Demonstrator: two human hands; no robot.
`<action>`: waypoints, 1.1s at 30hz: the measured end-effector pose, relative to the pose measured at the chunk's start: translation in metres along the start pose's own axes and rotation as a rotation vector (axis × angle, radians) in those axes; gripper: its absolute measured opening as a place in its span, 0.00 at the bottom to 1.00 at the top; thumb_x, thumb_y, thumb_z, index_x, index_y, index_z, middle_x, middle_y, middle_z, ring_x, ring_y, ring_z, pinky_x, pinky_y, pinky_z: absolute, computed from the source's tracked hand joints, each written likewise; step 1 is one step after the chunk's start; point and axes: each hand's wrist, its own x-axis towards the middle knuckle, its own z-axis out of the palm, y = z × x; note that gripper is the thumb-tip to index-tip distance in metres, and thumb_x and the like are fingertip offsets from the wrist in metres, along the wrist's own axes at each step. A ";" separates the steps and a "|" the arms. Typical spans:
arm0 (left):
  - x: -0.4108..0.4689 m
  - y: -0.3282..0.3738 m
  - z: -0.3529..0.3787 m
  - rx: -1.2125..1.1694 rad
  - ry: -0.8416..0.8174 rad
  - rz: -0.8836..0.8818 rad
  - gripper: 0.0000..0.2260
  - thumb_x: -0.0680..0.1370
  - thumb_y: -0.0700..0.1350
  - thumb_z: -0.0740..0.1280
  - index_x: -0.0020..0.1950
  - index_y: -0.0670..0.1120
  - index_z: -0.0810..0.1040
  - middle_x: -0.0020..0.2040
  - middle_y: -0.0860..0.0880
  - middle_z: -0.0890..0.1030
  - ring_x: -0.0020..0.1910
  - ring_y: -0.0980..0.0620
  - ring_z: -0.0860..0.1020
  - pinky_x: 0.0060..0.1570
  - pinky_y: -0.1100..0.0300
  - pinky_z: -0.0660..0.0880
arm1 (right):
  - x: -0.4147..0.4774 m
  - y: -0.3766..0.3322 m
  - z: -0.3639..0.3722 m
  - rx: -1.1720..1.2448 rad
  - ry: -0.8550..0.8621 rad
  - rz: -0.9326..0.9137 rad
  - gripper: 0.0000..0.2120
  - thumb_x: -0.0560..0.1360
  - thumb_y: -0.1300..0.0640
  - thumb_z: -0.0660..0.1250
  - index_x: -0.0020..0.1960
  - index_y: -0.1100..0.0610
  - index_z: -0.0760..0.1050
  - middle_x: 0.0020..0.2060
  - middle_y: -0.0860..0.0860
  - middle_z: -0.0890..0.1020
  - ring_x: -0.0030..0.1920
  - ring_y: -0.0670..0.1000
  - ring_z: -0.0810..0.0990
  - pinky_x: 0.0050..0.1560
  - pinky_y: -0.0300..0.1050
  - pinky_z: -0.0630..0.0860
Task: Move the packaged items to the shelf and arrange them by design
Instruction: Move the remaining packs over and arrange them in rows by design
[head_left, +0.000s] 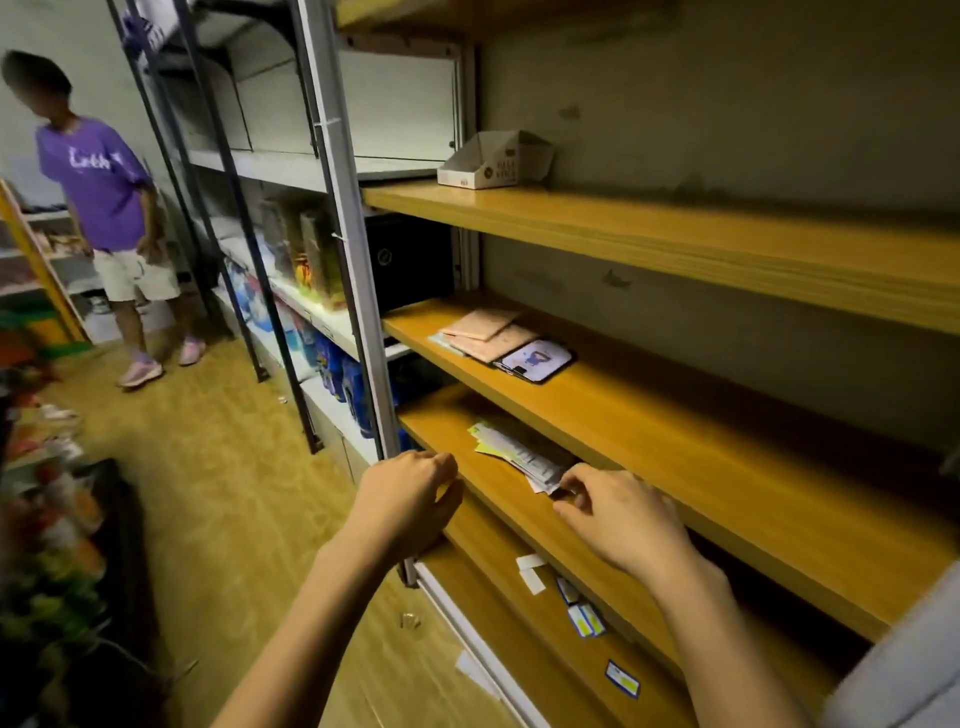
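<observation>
1. Head view, your hands: your right hand (618, 519) pinches the near end of the stack of packaged items (519, 456) between thumb and fingertips. Your left hand (402, 501) is loosely curled, holding nothing, beside the shelf's front edge and the metal upright (358, 291).

2. Head view, the task's thing: the packets lie fanned and overlapping on the lower wooden shelf (675, 525), toward its left end, under the board above.

3. Doing the step well, as I judge it: keep the pinch low on the stack so the thin packets do not slide apart. Bring your free hand in to square the far edges. Turn the printed faces up before sorting, since their designs are too blurred here to tell apart.

4. Around you: the shelf above carries pink envelopes (485, 335) with a phone (537, 360) just beside them, touching. An open cardboard box (491, 161) sits higher up. Small labels (584, 618) lie scattered on the board below.

5. In the way: the overhanging board limits lifting room, so draw packets outward. A person in a purple shirt (98, 182) stands well apart down the aisle.
</observation>
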 end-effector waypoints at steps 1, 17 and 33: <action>0.006 -0.007 0.000 0.004 -0.004 0.007 0.12 0.80 0.52 0.56 0.57 0.49 0.74 0.53 0.50 0.79 0.49 0.52 0.78 0.38 0.63 0.68 | 0.008 -0.006 0.001 -0.005 -0.002 0.004 0.18 0.78 0.45 0.59 0.66 0.47 0.68 0.59 0.48 0.78 0.60 0.51 0.75 0.58 0.48 0.75; 0.163 -0.088 0.056 -0.100 -0.044 0.082 0.14 0.80 0.53 0.56 0.60 0.49 0.73 0.56 0.52 0.79 0.55 0.52 0.75 0.47 0.58 0.73 | 0.186 -0.024 0.005 -0.031 -0.024 0.189 0.20 0.78 0.43 0.58 0.66 0.50 0.68 0.61 0.49 0.77 0.60 0.52 0.75 0.54 0.46 0.72; 0.326 -0.124 0.104 -0.220 -0.035 0.251 0.13 0.79 0.54 0.57 0.58 0.50 0.74 0.57 0.51 0.79 0.55 0.50 0.76 0.45 0.58 0.67 | 0.312 -0.008 0.031 0.177 0.137 0.592 0.37 0.74 0.34 0.57 0.71 0.60 0.58 0.67 0.59 0.71 0.66 0.59 0.71 0.60 0.49 0.71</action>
